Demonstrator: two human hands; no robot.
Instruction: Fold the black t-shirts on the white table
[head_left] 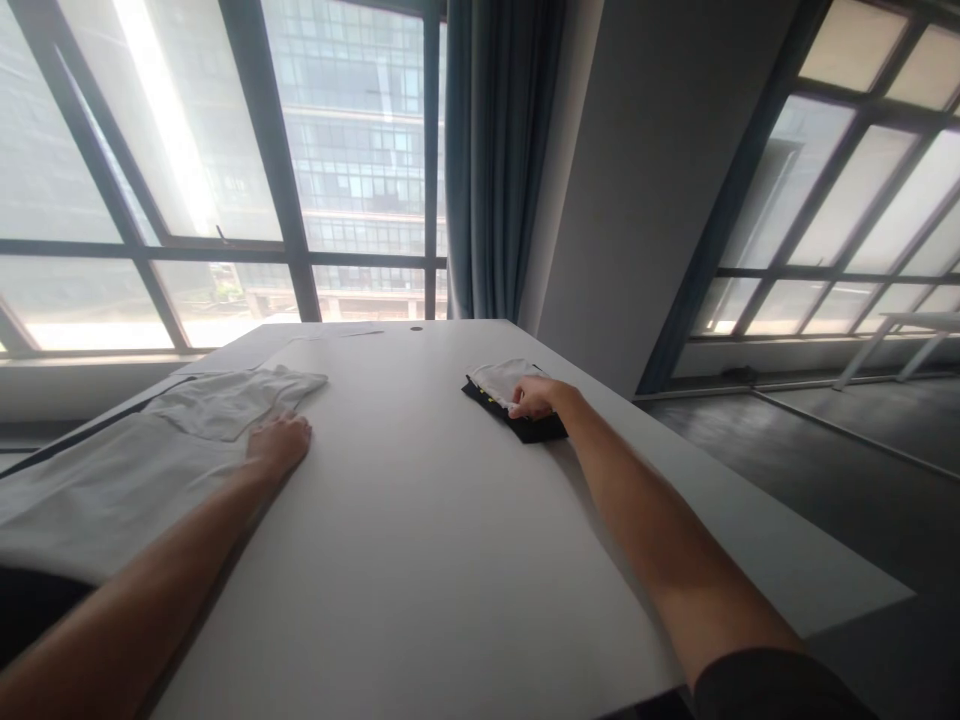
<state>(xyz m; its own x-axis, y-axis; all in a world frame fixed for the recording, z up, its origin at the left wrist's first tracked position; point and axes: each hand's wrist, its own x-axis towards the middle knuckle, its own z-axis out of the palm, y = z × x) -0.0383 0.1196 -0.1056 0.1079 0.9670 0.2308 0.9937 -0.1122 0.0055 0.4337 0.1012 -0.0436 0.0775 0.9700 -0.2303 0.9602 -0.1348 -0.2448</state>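
Observation:
My left hand (280, 441) lies at the right edge of a white garment (172, 450) spread over the left side of the table. Its fingers are curled in at the cloth's edge; the fingertips are partly hidden. Farther off on the right, my right hand (534, 397) pinches the near edge of a folded white cloth (501, 376). That cloth lies on a folded black fabric piece (534, 430) with small yellow marks along its edge. Both sit flat on the table near its right side.
The white table (420, 560) stretches away to a far edge with a round dark hole (416, 329). A dark strip (82, 430) runs along the garment's left side. Beyond stand windows, a blue curtain (499, 160) and a grey pillar (652, 170). Another white table (919, 322) stands far right.

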